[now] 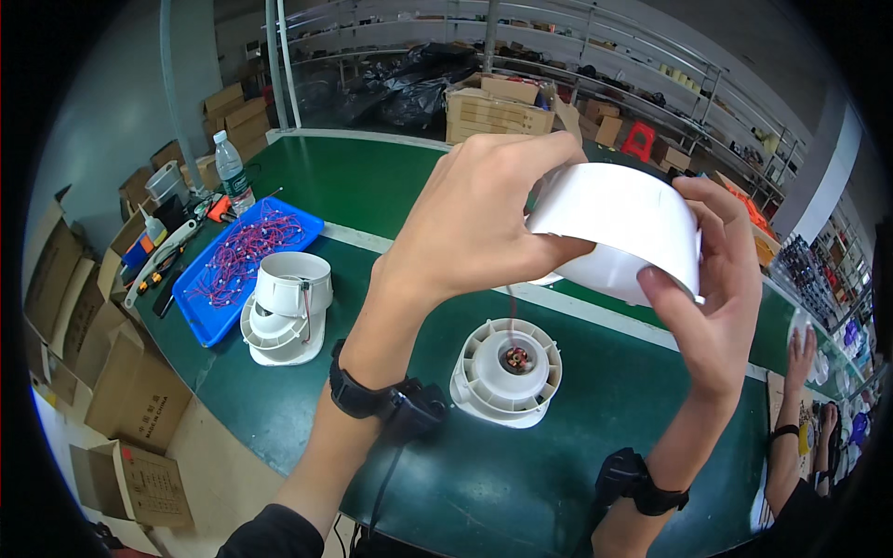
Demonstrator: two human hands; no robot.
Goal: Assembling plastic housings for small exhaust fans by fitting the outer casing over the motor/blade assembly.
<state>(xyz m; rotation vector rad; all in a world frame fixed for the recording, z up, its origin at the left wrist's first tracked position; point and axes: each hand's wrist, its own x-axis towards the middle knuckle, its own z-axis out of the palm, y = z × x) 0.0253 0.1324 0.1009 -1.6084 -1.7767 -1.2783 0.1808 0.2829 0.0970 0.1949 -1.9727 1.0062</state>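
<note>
Both my hands hold up a white plastic ring-shaped housing (619, 219) above the green table. My left hand (493, 219) grips its left side, thumb beneath the lower edge. My right hand (712, 298) closes on its right side, thumb against the inside of the rim. Below it on the table sits a white round motor base (507, 372) with radial ribs and small wires in its central hole. A thin wire rises from there toward the housing; its upper end is hidden. To the left stands a similar white assembly (290, 302) with a cylindrical collar and a wire along its side.
A blue tray (209, 325) of red wire leads (251, 246) lies at the left of the green table (409, 484). Beside it are a water bottle (233, 172) and tools. Cardboard boxes (139, 391) stand on the floor. At far right, another person's hand (800, 358) reaches over the table.
</note>
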